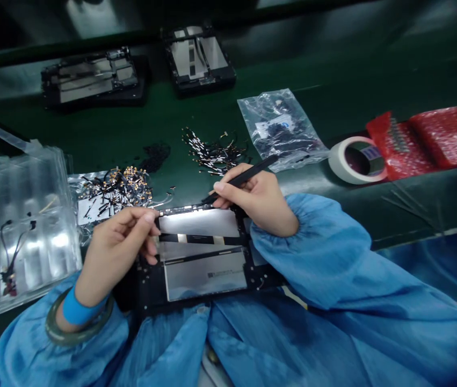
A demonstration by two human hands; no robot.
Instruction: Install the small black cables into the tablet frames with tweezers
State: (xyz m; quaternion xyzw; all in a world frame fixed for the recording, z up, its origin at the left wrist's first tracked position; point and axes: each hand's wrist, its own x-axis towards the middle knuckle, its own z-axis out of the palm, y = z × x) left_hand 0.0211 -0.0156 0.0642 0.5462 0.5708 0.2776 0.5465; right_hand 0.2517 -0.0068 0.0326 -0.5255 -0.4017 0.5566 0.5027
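Observation:
An opened black tablet chassis (196,252) with silver shielding lies at the table's near edge in front of me. My left hand (119,247) rests on its upper left corner, thumb and forefinger pinched together at the frame's edge. My right hand (258,199) holds a black stylus-like tool (244,177) like a pen, its tip touching the chassis's top edge. Both arms wear blue sleeves, and a green bangle sits on my left wrist.
A clear plastic tray (19,236) with cables stands at left. Piles of small connector cables (119,188) (212,150) lie behind the chassis. Two more opened chassis (91,78) (200,56) sit at the back. A plastic bag (280,129), tape roll (357,161) and red bubble wrap (433,140) lie at right.

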